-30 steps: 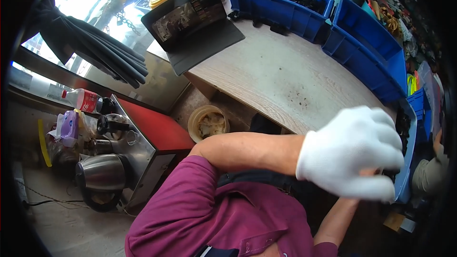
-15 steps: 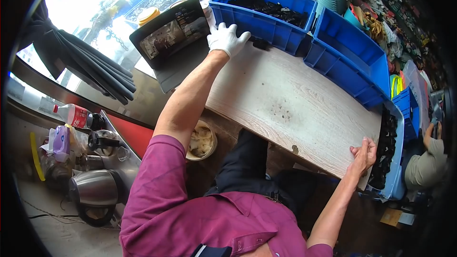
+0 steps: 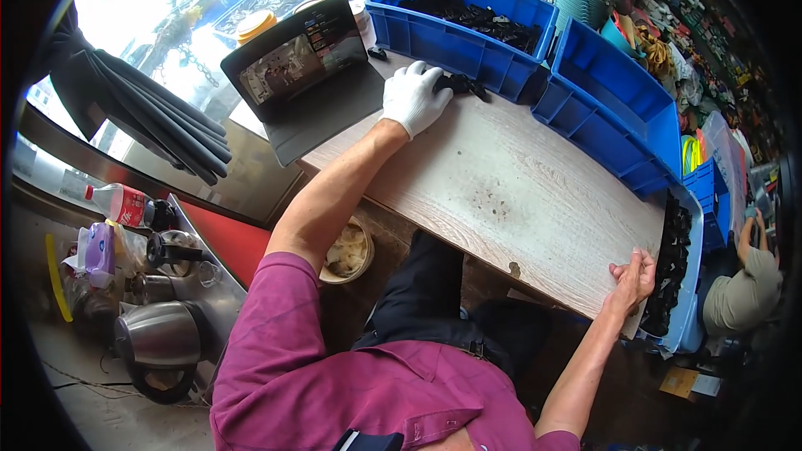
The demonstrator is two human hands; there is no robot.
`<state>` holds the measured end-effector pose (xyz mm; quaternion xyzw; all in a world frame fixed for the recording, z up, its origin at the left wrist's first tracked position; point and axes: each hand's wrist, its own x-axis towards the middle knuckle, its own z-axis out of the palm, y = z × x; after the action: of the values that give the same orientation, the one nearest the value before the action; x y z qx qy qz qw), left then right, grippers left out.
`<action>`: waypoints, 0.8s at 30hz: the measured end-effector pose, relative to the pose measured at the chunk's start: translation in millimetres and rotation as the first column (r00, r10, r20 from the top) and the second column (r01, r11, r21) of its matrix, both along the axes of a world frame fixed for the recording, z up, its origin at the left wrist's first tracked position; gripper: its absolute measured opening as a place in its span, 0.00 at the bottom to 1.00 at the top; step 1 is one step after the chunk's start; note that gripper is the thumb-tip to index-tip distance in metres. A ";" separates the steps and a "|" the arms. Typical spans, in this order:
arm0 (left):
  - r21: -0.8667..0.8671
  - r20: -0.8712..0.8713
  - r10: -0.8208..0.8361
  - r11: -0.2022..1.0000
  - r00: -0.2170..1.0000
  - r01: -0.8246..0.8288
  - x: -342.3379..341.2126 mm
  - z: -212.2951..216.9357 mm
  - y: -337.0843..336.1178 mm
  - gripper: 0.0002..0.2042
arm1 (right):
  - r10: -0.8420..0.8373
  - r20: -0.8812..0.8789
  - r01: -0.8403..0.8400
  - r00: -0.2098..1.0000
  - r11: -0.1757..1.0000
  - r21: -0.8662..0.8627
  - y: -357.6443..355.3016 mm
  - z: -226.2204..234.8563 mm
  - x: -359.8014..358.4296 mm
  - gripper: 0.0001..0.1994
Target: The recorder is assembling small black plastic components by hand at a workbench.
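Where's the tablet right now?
In the head view, the tablet stands propped at the far left end of the wooden table, just left of the gloved left hand.

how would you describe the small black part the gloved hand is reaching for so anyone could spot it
Start at the pale wooden table and follow its far edge to the blue bin filled with black pieces. Just in front of that bin, at the fingertips of the white-gloved left hand, lies a small black part. It alone rests loose on the bare wood, outside any bin.
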<state>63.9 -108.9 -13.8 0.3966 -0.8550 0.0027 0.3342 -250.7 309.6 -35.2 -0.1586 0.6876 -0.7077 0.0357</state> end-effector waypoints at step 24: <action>0.019 0.113 0.100 0.995 0.989 -0.103 5.6 12.4 -0.1 0.18 | -0.039 -0.003 0.039 0.999 0.999 0.003 -3.2 8.3 9.5 0.06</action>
<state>69.5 -109.0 -1.4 0.4429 -0.8510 0.0315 0.2803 -241.2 306.4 -26.9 -0.1463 0.6918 -0.7068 0.0212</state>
